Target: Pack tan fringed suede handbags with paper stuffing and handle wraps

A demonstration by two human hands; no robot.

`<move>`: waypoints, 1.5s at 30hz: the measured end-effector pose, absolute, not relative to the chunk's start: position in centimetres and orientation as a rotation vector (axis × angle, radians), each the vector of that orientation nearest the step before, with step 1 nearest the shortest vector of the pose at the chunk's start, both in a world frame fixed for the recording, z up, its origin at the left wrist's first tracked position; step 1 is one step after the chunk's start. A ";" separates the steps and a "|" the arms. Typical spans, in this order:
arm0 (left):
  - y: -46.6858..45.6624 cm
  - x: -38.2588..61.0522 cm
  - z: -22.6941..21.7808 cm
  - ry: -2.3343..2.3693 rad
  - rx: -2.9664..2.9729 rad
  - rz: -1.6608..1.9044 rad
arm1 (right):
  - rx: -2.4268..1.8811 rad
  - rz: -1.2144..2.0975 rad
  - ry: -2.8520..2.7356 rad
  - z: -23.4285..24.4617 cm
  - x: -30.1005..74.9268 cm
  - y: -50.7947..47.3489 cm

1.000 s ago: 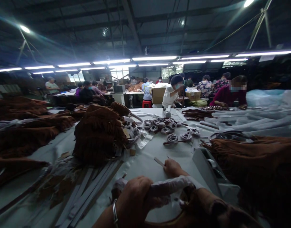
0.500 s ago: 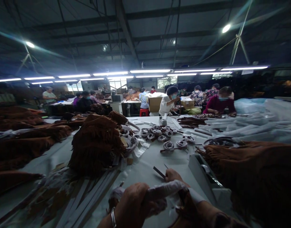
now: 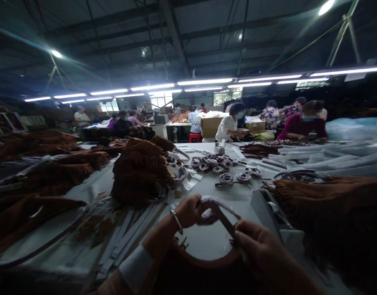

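Observation:
A brown strap, partly wrapped in whitish film, arches between my two hands. My left hand, with a bracelet at the wrist, is closed around its wrapped, looped part. The fingers of my right hand pinch the strap lower down on the right. Below and between the hands is a dark brown piece with a curved upper edge, like a bag; its lower part is lost in shadow. Whether the strap joins it at my right fingers, I cannot tell.
Coiled wrapped straps lie ahead on the white table. A fringed brown stack stands left of them, with pale flat strips nearer. At right are a grey angular device and another brown pile. Co-workers sit beyond.
My left hand has moved forward and up with the wrapped strap. My right hand has drawn back to the right and now pinches the strap. The brown piece's curved edge has come into view.

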State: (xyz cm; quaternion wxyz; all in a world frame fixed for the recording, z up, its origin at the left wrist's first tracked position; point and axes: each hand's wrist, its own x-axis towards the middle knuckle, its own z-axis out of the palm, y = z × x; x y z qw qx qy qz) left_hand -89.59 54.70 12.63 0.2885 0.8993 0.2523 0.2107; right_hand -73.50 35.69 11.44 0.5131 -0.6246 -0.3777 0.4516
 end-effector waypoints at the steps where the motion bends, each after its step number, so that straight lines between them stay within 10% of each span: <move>1: 54.7 -89.4 12.7 0.669 2.391 0.559 | -1.503 1.149 -0.865 10.5 -74.6 35.5; 45: 52.1 -89.9 12.7 0.994 1.906 0.774 | -1.135 1.088 -0.463 6.2 -81.6 43.0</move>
